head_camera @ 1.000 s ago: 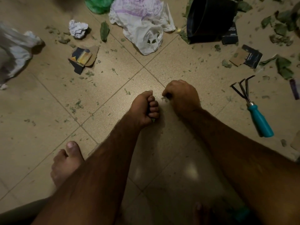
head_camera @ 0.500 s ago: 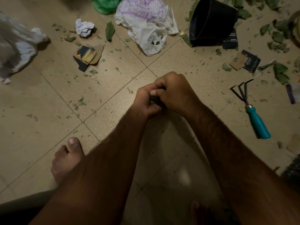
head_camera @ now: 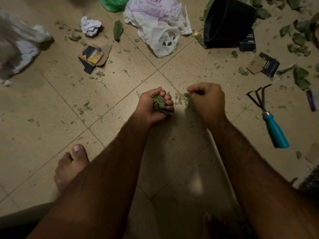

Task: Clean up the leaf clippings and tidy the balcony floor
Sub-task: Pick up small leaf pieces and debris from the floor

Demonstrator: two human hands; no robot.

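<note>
On the tiled floor (head_camera: 43, 94), near the middle of the view, leaf clippings (head_camera: 159, 104) are held as a green wad in the left hand (head_camera: 151, 109), which is turned palm up with its fingers curled round them. The wad's long axis is laid along the palm — its far end pointed away from the person, its near end toward the wrist. Just beside it, but apart, the right hand (head_camera: 208, 104) is seen knuckles up with its fingers curled in, and a few blurred green bits are pinched at its fingertips (head_camera: 189, 91). Half a second earlier the two hands were pressed together and the wad was hidden; now they have been drawn apart and the clippings exposed. Loose clippings are scattered over the tiles all round. Farther off, a white plastic bag (head_camera: 160, 31) is laid with its mouth open toward the person, and a few leaf pieces can be made out inside. To its right a black pot (head_camera: 227, 23) is tipped on its side — its inside too dark for any contents to be told.
</note>
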